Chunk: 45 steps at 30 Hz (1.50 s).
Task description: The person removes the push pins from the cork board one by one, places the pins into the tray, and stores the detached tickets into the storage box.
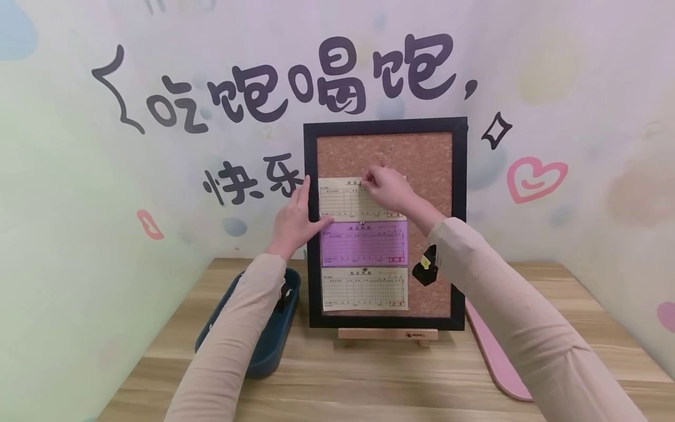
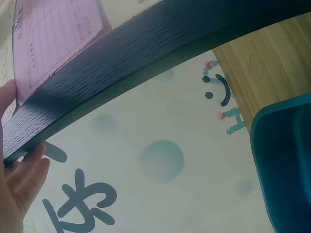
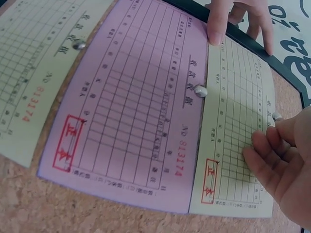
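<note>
**Top slip held at the cork board**

Head view: your left hand [image 1: 292,221] braces the upright cork board [image 1: 385,225] on the desk [image 1: 369,381], thumb on the top yellow slip [image 1: 343,199], whose long axis runs level.

Left wrist view: fingers [image 2: 24,179] lie straight behind the frame.

Right wrist view: your right hand [image 3: 284,167] pinches a pin [image 3: 277,116] at the slip's top edge.

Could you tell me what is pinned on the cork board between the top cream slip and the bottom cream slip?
A purple slip lies between the top cream slip and bottom cream slip; the head view shows it.
</note>
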Motion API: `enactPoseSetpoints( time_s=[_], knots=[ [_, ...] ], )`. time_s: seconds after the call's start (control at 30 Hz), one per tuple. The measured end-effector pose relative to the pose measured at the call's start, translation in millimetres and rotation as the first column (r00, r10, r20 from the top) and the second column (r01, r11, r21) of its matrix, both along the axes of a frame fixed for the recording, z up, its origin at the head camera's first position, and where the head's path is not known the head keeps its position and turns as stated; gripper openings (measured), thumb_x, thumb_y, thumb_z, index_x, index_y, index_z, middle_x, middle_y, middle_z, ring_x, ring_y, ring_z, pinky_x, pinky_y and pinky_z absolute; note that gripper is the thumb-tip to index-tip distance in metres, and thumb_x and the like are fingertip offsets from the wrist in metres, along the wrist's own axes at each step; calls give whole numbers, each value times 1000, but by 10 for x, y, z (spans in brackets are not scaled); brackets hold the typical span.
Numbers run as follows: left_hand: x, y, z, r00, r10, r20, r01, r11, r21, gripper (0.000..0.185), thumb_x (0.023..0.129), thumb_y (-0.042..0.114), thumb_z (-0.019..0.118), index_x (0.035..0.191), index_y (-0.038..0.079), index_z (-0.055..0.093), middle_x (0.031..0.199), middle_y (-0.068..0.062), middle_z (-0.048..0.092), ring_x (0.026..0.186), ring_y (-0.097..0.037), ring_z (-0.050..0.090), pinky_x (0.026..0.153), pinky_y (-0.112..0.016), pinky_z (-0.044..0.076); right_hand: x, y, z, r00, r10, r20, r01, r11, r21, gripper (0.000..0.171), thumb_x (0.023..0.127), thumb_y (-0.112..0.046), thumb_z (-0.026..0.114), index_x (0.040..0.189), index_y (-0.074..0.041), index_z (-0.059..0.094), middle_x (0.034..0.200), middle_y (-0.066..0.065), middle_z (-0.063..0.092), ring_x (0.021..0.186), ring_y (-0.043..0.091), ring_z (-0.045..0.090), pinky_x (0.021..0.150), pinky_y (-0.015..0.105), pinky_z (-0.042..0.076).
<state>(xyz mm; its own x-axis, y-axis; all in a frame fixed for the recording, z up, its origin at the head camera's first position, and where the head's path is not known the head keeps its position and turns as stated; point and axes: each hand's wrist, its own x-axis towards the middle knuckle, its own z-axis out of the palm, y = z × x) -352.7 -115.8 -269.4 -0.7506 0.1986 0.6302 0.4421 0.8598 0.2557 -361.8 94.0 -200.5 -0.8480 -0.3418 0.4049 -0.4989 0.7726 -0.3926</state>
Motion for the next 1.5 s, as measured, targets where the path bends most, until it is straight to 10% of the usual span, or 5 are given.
enactPoseSetpoints(
  time_s=[0.7,1.23,1.5],
  knots=[
    [-31,-28,37,995,44,-92,-51,996,-78,90,73,44,71,140,3,28,120,-20,53,65,-27,56,51,-35,45,44,277,-225,997,80,0,-79,994,-77,12,93,-9,48,96,1,55,78,9,52,66,19,45,59,30,38],
    [-90,-71,230,959,-19,-283,-38,980,-193,77,65,40,80,125,3,50,119,-16,47,106,-30,44,69,-37,50,80,310,-244,994,110,-27,-111,991,-75,12,93,-9,48,96,0,55,76,9,52,65,18,44,60,30,36],
    [-83,18,384,972,-57,-230,-5,966,-260,82,65,40,79,128,1,45,120,-15,48,112,-29,42,83,-38,47,79,323,-266,993,113,-27,-115,990,-76,11,93,-8,48,95,-1,56,76,9,53,64,18,45,59,29,37]
  ],
)
